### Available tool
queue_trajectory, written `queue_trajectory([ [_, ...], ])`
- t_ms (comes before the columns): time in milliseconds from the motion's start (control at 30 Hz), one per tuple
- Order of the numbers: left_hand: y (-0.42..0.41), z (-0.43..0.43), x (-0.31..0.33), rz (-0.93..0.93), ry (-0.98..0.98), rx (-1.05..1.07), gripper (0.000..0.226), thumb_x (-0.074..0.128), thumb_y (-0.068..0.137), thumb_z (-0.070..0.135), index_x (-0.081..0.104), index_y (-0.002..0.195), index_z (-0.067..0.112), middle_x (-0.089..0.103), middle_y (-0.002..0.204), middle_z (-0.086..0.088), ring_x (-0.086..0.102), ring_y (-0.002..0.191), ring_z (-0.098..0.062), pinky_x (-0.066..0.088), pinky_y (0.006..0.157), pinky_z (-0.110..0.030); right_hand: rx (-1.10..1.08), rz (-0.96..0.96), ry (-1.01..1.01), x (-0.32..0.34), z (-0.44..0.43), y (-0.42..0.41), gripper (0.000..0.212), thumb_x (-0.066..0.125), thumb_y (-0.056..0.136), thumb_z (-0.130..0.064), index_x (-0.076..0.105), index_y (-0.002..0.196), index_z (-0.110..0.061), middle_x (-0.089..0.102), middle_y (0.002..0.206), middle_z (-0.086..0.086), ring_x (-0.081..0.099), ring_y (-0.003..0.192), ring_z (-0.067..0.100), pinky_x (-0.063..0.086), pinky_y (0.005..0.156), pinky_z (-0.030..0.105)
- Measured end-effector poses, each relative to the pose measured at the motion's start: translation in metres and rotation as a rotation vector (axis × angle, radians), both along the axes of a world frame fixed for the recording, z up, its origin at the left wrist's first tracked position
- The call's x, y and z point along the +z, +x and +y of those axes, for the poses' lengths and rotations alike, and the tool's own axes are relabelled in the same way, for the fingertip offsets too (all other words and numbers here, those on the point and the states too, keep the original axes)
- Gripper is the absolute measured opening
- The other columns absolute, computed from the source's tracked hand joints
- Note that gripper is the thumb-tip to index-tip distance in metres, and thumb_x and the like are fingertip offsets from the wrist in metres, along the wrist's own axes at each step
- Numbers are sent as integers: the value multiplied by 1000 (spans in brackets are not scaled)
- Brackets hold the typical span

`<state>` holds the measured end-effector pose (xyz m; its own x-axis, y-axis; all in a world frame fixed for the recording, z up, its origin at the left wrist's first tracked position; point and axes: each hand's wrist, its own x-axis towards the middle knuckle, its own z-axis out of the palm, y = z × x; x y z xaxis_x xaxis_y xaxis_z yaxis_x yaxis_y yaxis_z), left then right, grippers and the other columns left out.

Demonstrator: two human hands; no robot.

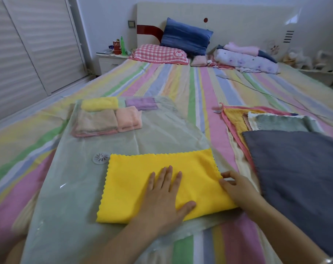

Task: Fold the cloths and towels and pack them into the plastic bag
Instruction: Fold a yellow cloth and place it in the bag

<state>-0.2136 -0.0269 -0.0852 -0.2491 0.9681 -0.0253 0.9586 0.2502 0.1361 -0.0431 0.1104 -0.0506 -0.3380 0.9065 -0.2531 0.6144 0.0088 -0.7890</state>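
Observation:
A bright yellow cloth [142, 180], folded in half, lies on top of the clear plastic bag [162, 134] spread over the bed. My left hand [162, 199] presses flat on the cloth's middle with straight fingers. My right hand [236, 187] pinches the cloth's right edge. Inside the bag's far end sit several folded cloths: a yellow one [99, 103], a purple one [142, 103], a beige one [96, 122] and a pink one [128, 119]. To the right lies a pile of unfolded cloths, with a dark grey towel [299, 168] on top.
The striped bedsheet [190, 88] covers the whole bed. Pillows [184, 37] and bundled bedding [245, 58] sit by the headboard. A nightstand [110, 60] with bottles stands at the far left, beside a wardrobe [28, 44]. A thin cable [257, 90] runs across the sheet.

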Motion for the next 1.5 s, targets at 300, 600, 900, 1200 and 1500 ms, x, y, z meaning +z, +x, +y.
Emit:
queue_trajectory([
  [300, 11, 0, 14, -682, 317, 96, 81, 9, 83, 81, 36, 145, 36, 31, 156, 6, 25, 142, -1, 19, 114, -19, -1, 88, -128, 19, 10, 9, 31, 64, 91, -28, 61, 119, -15, 63, 114, 7, 60, 101, 25, 49, 78, 34],
  [600, -86, -33, 65, -1687, 175, 693, 51, 32, 103, 44, 60, 110, 3, 73, 94, -17, 72, 79, -29, 61, 63, -38, 417, 98, 249, 63, -80, -96, 32, 66, 88, -33, 60, 119, -27, 59, 89, -9, 57, 80, 11, 49, 76, 29],
  [900, -119, -42, 46, -1046, 201, 607, 29, 70, 86, 36, 62, 108, 19, 66, 98, 0, 61, 92, -19, 51, 76, -36, 637, 210, 270, 24, -120, -117, 27, 61, 91, -33, 61, 118, -30, 67, 98, -15, 61, 94, 1, 52, 83, 26],
  [1200, -111, -53, 47, -843, 292, 491, 26, 65, 90, 17, 53, 111, 27, 63, 107, -1, 61, 102, -25, 50, 92, -48, 928, -22, 939, -11, -90, -67, 49, 60, 81, -60, 60, 120, -31, 58, 125, -13, 53, 118, 13, 46, 95, 29],
  [1500, -80, -78, 48, -281, 440, 2, 32, 44, 88, 51, 64, 106, 34, 64, 106, 20, 57, 100, 0, 48, 86, -27, 978, -125, 1059, -22, -99, -66, 56, 53, 72, -27, 59, 127, -17, 62, 128, 0, 57, 121, 20, 47, 101, 36],
])
